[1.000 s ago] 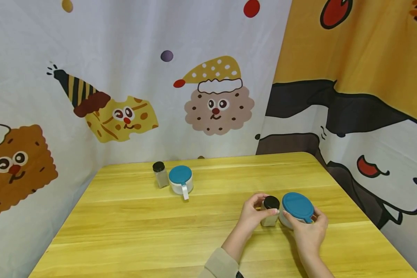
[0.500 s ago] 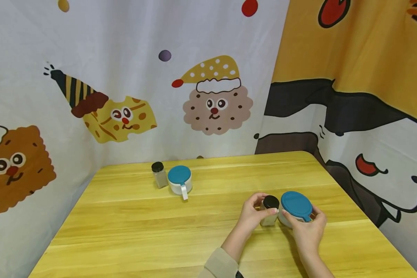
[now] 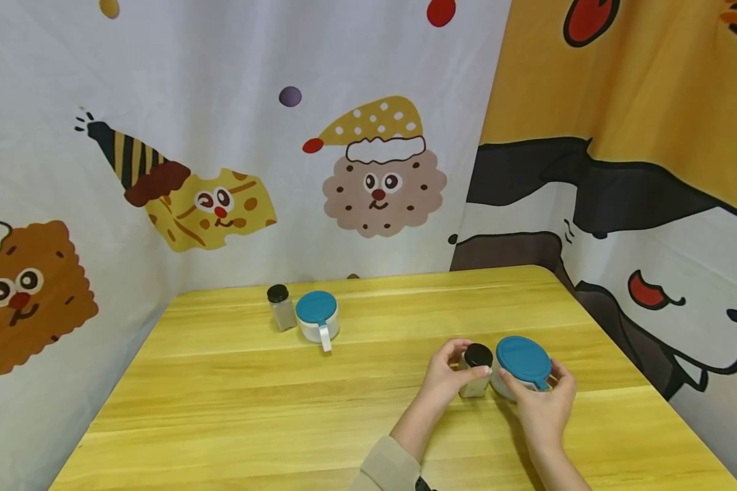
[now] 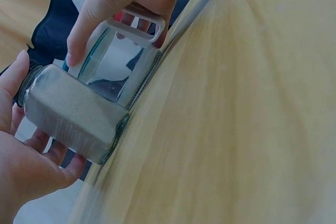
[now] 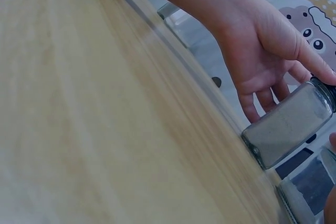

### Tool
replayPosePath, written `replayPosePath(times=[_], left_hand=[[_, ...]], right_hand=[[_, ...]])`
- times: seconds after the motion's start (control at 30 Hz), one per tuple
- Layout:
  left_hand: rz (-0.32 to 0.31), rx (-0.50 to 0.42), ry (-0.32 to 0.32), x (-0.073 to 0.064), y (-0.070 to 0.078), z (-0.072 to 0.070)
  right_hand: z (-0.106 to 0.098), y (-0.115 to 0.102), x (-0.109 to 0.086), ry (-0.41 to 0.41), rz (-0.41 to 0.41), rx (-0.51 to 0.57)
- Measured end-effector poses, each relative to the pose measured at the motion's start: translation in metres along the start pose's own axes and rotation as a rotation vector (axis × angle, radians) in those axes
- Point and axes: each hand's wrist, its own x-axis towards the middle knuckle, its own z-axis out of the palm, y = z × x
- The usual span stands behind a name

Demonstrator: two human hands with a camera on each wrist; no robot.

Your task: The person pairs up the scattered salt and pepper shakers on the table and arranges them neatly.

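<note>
In the head view my left hand holds a small square glass spice jar with a black lid, thumb on the near side and fingers behind. The left wrist view shows pale powder filling this jar, which stands upright on the table. Just right of it, my right hand grips a clear seasoning canister with a blue lid. Its white handle lies by the right fingers. The two containers stand side by side, very close; whether they touch I cannot tell.
Further back on the wooden table stand another black-lidded jar and another blue-lidded canister, its white handle toward me. A cartoon-printed curtain hangs behind the table and along its sides.
The head view has shifted very slightly. Both hands keep their hold on the jar and the canister, with no visible movement across the table.
</note>
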Motion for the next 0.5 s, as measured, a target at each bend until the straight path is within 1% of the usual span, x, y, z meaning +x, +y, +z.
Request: replayPosePath(times=[0.2, 0.37, 0.5], left_hand=[[0.009, 0.021, -0.011, -0.0005, 0.0004, -0.0013], [0.034, 0.011, -0.029, 0.0006, 0.0024, -0.0036], [0.042, 0.008, -0.039, 0.0008, 0.0049, -0.0053]], right_hand=[[-0.0008, -0.0007, 0.001, 0.014, -0.013, 0.015], [-0.0016, -0.0026, 0.0012, 0.01, -0.022, 0.029], [-0.0027, -0.0026, 0.0012, 0.01, -0.042, 0.029]])
